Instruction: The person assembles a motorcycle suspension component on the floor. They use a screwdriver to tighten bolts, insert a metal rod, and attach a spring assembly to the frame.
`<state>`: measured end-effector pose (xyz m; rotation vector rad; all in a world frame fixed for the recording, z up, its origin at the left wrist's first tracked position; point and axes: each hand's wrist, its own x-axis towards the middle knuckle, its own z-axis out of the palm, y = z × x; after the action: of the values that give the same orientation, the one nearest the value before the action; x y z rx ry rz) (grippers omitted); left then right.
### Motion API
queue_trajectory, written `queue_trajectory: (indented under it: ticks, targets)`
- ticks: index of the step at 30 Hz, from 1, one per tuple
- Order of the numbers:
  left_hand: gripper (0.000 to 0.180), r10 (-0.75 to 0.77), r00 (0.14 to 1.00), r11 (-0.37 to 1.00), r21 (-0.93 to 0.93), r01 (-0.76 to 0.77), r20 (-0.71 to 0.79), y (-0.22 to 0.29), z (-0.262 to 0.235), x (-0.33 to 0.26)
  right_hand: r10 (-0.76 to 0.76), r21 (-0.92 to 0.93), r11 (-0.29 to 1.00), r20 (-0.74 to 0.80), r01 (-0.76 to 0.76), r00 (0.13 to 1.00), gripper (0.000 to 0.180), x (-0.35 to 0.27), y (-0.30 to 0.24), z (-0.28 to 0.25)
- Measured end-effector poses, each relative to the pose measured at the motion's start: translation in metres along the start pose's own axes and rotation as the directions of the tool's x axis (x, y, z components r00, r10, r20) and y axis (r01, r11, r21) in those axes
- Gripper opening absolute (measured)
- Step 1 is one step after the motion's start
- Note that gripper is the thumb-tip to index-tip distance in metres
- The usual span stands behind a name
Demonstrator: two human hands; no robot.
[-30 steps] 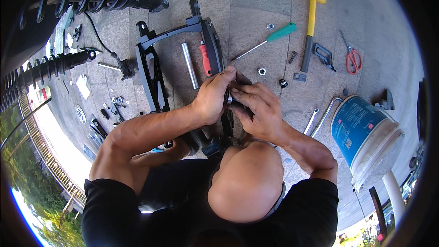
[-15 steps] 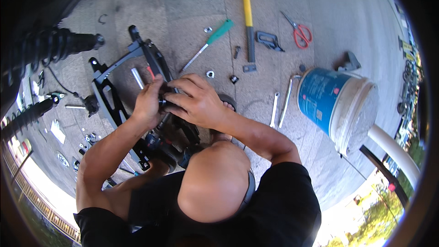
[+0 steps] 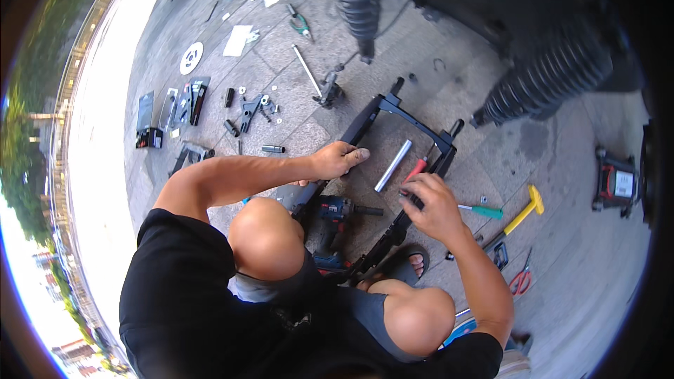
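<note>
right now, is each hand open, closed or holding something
Left hand: over the left side of the black frame, fingers partly curled; grip cannot be told.
Right hand: fingers bent by the frame's right side; hold cannot be told.

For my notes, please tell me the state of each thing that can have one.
Black frame, one hand at each side
Left hand, thumb extended, grip unclear
Right hand, curled, grip unclear
Power tool, between frame sides
Metal tube, lying between frame sides
Green-handled screwdriver, lying flat
Yellow hammer, lying flat
Red-handled scissors, lying, opening unclear
</note>
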<state>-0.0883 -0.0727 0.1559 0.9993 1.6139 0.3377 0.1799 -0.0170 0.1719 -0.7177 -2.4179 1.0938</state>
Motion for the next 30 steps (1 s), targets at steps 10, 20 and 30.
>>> queue_trajectory:
  ticks: [10, 20, 30]
  targets:
    - [0.048, -0.287, 0.859, 0.393, -0.87, -0.297, -0.423, -0.111, -0.093, 0.006, 0.254, -0.086, 0.967, 0.336, -0.239, 0.907, 0.035, 0.228, 0.022, 0.127]
    - [0.043, -0.124, 0.947, -0.253, -0.913, -0.32, -0.297, -0.176, -0.152, 0.034, 0.438, -0.452, 0.805, 0.015, -0.385, 0.899, 0.04, 0.4, 0.076, 0.294]
    - [0.032, -0.13, 0.909, -0.336, -0.844, -0.417, -0.397, -0.225, -0.162, 0.047, 0.482, 0.433, 0.756, 0.138, -0.49, 0.865, 0.015, 0.406, 0.03, 0.234]
